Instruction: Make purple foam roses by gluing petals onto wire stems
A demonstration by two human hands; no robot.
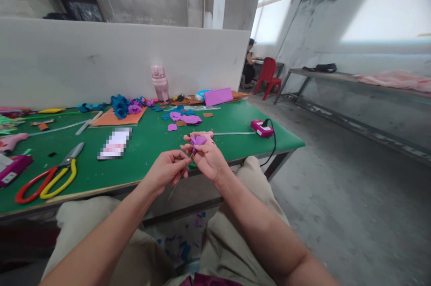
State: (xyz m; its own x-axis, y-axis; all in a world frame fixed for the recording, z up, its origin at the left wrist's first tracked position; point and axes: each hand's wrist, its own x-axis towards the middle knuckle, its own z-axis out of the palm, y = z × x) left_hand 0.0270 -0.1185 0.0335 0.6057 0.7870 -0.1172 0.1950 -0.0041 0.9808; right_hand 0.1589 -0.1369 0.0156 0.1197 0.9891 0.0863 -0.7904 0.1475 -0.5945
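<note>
Between my hands, over the front edge of the green table, is a small purple paper flower (198,141) on a thin wire stem (176,186). My left hand (168,168) is closed, pinching the stem just below the petals. My right hand (209,158) curls round the flower, its fingers at the petals. Just behind the right hand lies a pink glue gun (205,134), partly hidden, with a clear glue stick (232,133) reaching out to the right. Cut purple paper petals (191,119) lie a little farther back, among blue and brown pieces.
Red-and-yellow-handled scissors (62,171) and a phone (115,143) with a blurred screen lie to the left. Finished blue flowers (120,106) rest on orange paper (133,118). A magenta box (261,128) with a black cable sits at the right. Beyond, a person (249,63) sits near a red chair (268,75).
</note>
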